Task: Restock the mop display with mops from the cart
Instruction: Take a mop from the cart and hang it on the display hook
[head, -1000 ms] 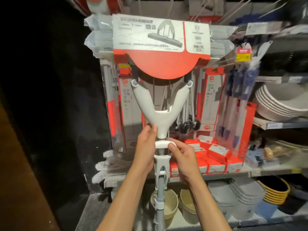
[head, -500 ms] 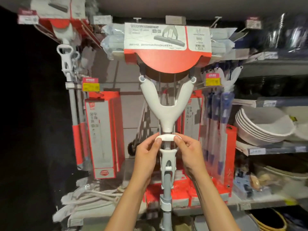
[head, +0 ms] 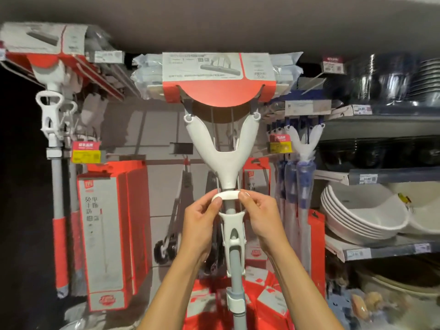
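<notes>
- Sponge mop (head: 223, 160): held upright, head uppermost in its red-and-white card sleeve (head: 219, 78), level with the top row of the display and just under the ceiling.
- Left hand (head: 200, 220), right hand (head: 259, 215): each pinches one end of the white wringer handle (head: 226, 195).
- Risk: a fingertip grip on a moving part; the handle may slide, the top-heavy head may tilt or miss its hook.
- Surroundings: hung mop (head: 51, 129) at left, boxed mops (head: 104, 234) below, stacked basins (head: 362, 217) at right.
- Obstructions: wrapped refills (head: 147, 75) crowd the head.
</notes>
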